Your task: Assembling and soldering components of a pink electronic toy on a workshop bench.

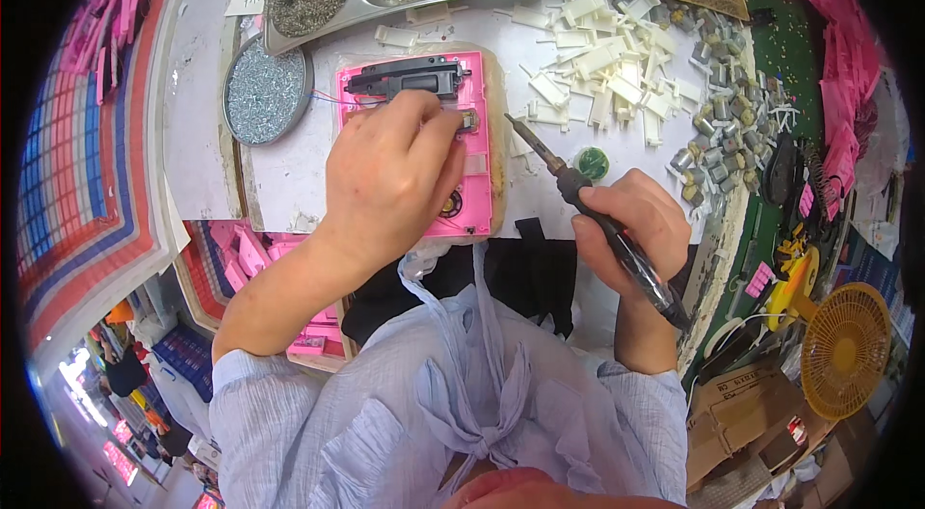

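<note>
A pink plastic housing (472, 205) lies on a worn pad on the bench in front of me. Across its far end sits a black elongated module (405, 77), with thin red and blue wires at its left. My left hand (390, 162) is over the housing, fingers bent together and pointing down into it beside a small metal part (468, 120). What the fingertips hold is hidden by the hand. My right hand (636, 225) is closed around the black handle of a soldering iron (617, 244). Its metal tip points up-left, just right of the housing and apart from it.
A round dish of small silvery screws (268, 90) stands at left. Metal trays (361, 3) of small springs lie at the back. White plastic parts (612, 66) and small metal motors (718, 114) are heaped at right, near a green round piece (592, 163). A yellow fan (846, 350) is lower right.
</note>
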{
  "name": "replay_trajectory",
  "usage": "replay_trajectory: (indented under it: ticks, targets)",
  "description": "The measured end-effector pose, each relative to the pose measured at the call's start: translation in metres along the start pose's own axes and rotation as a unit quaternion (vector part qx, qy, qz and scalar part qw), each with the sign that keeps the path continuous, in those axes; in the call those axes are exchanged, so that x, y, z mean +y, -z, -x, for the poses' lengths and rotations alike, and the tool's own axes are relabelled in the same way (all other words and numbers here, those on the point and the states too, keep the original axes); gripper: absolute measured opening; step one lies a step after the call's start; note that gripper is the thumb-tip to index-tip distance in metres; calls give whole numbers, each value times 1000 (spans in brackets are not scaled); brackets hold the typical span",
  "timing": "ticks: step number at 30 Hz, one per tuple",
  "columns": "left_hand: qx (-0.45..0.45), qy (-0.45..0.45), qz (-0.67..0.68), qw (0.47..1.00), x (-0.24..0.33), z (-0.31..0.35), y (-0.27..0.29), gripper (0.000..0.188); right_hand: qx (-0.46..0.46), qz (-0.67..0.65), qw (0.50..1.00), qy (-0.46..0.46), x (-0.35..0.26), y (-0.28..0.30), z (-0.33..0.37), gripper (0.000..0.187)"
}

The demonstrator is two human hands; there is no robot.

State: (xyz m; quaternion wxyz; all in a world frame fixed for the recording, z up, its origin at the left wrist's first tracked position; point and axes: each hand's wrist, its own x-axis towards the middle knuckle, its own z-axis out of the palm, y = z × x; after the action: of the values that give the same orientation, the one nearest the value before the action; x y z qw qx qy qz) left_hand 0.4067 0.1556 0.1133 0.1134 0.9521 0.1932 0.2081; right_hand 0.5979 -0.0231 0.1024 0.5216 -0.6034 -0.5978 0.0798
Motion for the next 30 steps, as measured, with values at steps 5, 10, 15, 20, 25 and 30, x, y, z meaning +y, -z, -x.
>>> replay_trajectory:
  ticks: [5,10,15,20,25,30]
  targets:
    - [-14,37,-106,994,-34,-1,34,45,22,-11,1000,-7,0,1,-1,29]
    - [-122,43,-147,981,-59,23,46,32,27,-15,999,12,0,-5,-9,29]
    - [41,46,74,995,-55,16,32,14,62,-84,991,-86,-9,-23,-15,33]
    - [69,286,436,851,-32,15,-2,11,35,-205,947,-243,-25,-71,-54,45]
    - [25,336,536,774,-36,18,-1,12,-13,-178,975,-131,-5,-101,-74,57]
    - [26,297,498,814,-40,19,-1,11,-1,-185,975,-120,-6,-113,-85,56]
